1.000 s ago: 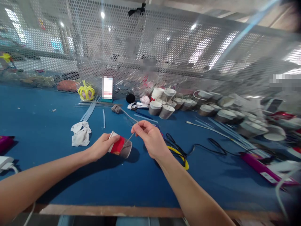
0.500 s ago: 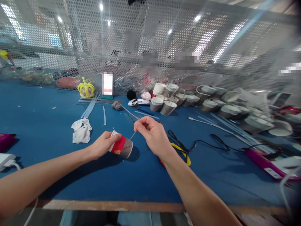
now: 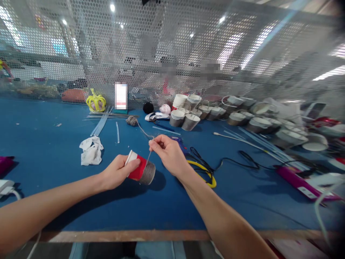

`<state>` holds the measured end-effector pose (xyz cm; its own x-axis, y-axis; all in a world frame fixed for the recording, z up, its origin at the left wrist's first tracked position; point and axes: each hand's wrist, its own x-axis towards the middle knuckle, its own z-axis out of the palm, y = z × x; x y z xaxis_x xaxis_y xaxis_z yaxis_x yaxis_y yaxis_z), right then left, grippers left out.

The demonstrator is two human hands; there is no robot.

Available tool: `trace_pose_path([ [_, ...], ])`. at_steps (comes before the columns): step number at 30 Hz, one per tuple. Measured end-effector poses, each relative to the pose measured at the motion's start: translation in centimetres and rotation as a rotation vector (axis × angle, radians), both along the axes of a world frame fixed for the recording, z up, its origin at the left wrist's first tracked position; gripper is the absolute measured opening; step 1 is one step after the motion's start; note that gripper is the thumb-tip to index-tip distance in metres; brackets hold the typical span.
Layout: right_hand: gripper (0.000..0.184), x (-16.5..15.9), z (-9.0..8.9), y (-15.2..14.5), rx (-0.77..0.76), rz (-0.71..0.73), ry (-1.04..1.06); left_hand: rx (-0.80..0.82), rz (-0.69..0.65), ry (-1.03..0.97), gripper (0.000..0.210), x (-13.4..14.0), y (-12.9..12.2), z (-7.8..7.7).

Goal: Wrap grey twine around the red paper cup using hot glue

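Head: cup aslant, rim up-left

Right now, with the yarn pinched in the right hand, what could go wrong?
The right hand might let the yarn slacken, loosening the grey wraps. The tilted cup could slip, as only the left hand appears to hold it. The loose yarn ball might roll when tugged.

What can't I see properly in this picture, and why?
In the head view:
Inside the cup: hidden by its wall and the left hand.
Pinched bit of yarn: covered by the right hand.
Purple thing on the left: cut off by the picture's edge.
Bright screen: blurred into squares.
Things behind the mesh: blurry, the mesh breaks them up.
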<state>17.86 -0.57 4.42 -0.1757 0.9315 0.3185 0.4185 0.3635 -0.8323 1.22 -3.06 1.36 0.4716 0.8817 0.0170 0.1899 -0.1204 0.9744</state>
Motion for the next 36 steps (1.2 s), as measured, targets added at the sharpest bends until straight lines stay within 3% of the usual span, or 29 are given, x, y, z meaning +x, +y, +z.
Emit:
trace_pose_path([
  [12,0.018,-0.4,-0.4,-0.1,-0.101,0.07,-0.047,0.288,-0.061,0.045,0.035,-0.5,-0.3,0.1],
  [25,0.018,-0.9,-0.5,-0.5,-0.076,0.068,-0.19,0.52,-0.07,0.039,0.03,-0.7,-0.4,0.0],
  [36,0.017,-1.0,-0.7,-0.7,-0.086,0.089,-0.187,0.76,-0.1,0.068,0.027,-0.7,-0.2,0.1],
])
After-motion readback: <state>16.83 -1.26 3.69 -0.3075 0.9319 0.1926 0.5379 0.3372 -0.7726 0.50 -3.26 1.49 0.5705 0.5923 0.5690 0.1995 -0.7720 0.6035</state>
